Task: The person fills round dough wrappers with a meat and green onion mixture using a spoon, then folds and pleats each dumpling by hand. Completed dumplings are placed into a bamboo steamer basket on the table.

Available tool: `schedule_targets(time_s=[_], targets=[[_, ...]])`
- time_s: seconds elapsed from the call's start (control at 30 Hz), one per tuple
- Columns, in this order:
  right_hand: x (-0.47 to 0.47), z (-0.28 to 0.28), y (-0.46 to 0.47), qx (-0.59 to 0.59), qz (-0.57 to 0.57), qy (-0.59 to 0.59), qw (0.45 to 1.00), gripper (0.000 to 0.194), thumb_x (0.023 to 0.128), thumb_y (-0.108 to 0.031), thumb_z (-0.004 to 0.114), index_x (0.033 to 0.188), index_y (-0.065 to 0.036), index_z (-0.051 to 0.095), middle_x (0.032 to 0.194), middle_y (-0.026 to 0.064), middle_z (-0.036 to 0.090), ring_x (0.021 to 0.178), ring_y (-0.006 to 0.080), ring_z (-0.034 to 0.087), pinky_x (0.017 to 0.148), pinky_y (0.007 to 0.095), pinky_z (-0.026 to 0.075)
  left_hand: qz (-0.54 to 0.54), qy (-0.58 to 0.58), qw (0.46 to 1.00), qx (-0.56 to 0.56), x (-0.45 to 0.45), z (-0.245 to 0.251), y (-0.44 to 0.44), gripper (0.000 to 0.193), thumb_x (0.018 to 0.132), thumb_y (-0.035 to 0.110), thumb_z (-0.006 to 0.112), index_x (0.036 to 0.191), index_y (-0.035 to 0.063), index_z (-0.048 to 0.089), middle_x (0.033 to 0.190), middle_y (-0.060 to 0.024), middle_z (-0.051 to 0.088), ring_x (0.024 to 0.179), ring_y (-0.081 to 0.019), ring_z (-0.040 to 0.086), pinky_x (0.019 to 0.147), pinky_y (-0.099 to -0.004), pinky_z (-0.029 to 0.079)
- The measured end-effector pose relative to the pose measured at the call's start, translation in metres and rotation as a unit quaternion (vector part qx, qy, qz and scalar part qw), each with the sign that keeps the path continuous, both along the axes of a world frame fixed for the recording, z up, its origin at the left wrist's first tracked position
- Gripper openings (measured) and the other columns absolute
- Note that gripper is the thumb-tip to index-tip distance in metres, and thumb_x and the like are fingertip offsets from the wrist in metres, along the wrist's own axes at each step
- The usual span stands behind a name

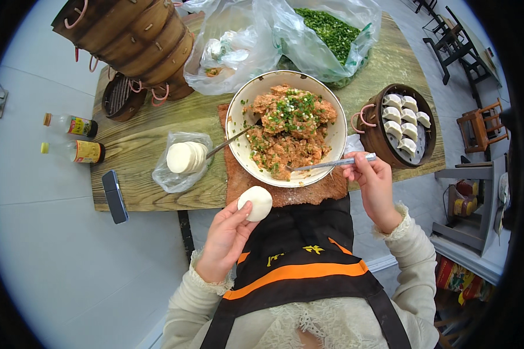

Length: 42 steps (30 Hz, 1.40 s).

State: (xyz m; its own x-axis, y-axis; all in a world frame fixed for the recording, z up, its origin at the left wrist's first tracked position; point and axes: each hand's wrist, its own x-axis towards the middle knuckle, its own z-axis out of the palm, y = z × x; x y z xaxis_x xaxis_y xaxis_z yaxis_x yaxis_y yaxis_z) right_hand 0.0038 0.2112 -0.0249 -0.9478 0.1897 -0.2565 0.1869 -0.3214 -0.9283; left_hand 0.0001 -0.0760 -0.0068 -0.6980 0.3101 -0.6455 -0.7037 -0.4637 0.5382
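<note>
Between the thumb and fingers of my left hand (229,237) is a round white dough wrapper (256,203), just below the bowl's near rim. My right hand (371,183) grips the handle of a metal utensil (323,165). Its tip rests in the minced meat filling (288,126), topped with chopped green onion, inside a white enamel bowl (341,131). A second metal utensil (231,141) leans on the bowl's left rim. Left of the bowl, a stack of wrappers (185,157) lies on a clear plastic bag (162,181).
A bamboo steamer (371,144) with several folded dumplings (408,115) stands at right. Tall stacked steamers (135,43) rise at back left. Plastic bags, one with chopped green onion (327,32), lie behind the bowl. Two bottles (81,152) and a phone (115,196) are along the left edge.
</note>
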Motion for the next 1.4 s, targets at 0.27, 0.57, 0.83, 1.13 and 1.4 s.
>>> schedule_targets(time_s=[0.27, 0.57, 0.83, 1.13, 1.4], targets=[[-0.006, 0.033, 0.003, 0.021, -0.059, 0.123, 0.990, 0.027, 0.101, -0.015, 0.048, 0.104, 0.008, 0.061, 0.086, 0.0104, 0.066, 0.071, 0.0124, 0.060, 0.067, 0.0233, 0.048, -0.007, 0.108, 0.993, 0.038, -0.031, 0.024, 0.040, 0.035, 0.099, 0.011, 0.049, 0.129, -0.0062, 0.048, 0.126, -0.0129, 0.058, 0.116, -0.0208, 0.056, 0.106, -0.0351, 0.042], [0.022, 0.058, -0.002, 0.444, 0.160, 0.443, 0.762, 0.030, 0.075, 0.013, 0.058, 0.105, 0.006, 0.060, 0.092, 0.0189, 0.066, 0.081, 0.0326, 0.068, 0.069, 0.0381, 0.057, 0.036, 0.136, 0.990, 0.021, -0.044, 0.015, 0.056, 0.028, 0.097, 0.006, 0.050, 0.122, -0.0071, 0.051, 0.119, -0.0123, 0.061, 0.112, -0.0196, 0.059, 0.103, -0.0332, 0.046], [0.014, 0.063, 0.013, 0.465, 0.108, 0.399, 0.783, 0.027, 0.078, 0.013, 0.057, 0.103, 0.005, 0.060, 0.092, 0.0176, 0.067, 0.071, 0.0283, 0.066, 0.064, 0.0360, 0.054, 0.010, 0.115, 0.993, 0.038, -0.038, 0.024, 0.036, 0.030, 0.095, 0.008, 0.054, 0.122, -0.0063, 0.053, 0.119, -0.0121, 0.062, 0.110, -0.0189, 0.060, 0.100, -0.0351, 0.047], [-0.002, 0.023, 0.001, 0.399, 0.157, 0.386, 0.817, 0.018, 0.077, 0.008, 0.067, 0.095, 0.004, 0.064, 0.089, 0.0147, 0.069, 0.071, 0.0284, 0.066, 0.062, 0.0327, 0.053, -0.010, 0.038, 0.997, -0.060, -0.003, 0.007, 0.015, 0.029, 0.095, 0.011, 0.057, 0.120, -0.0036, 0.055, 0.113, -0.0092, 0.064, 0.103, -0.0155, 0.063, 0.093, -0.0318, 0.050], [0.016, 0.023, 0.001, 0.295, 0.072, 0.229, 0.925, 0.013, 0.089, 0.007, 0.052, 0.093, 0.007, 0.064, 0.076, 0.0131, 0.066, 0.059, 0.0161, 0.060, 0.052, 0.0242, 0.048, -0.035, 0.012, 0.999, -0.007, -0.003, 0.000, 0.034, 0.028, 0.094, 0.009, 0.058, 0.119, -0.0037, 0.056, 0.115, -0.0084, 0.064, 0.104, -0.0134, 0.062, 0.093, -0.0278, 0.049]])
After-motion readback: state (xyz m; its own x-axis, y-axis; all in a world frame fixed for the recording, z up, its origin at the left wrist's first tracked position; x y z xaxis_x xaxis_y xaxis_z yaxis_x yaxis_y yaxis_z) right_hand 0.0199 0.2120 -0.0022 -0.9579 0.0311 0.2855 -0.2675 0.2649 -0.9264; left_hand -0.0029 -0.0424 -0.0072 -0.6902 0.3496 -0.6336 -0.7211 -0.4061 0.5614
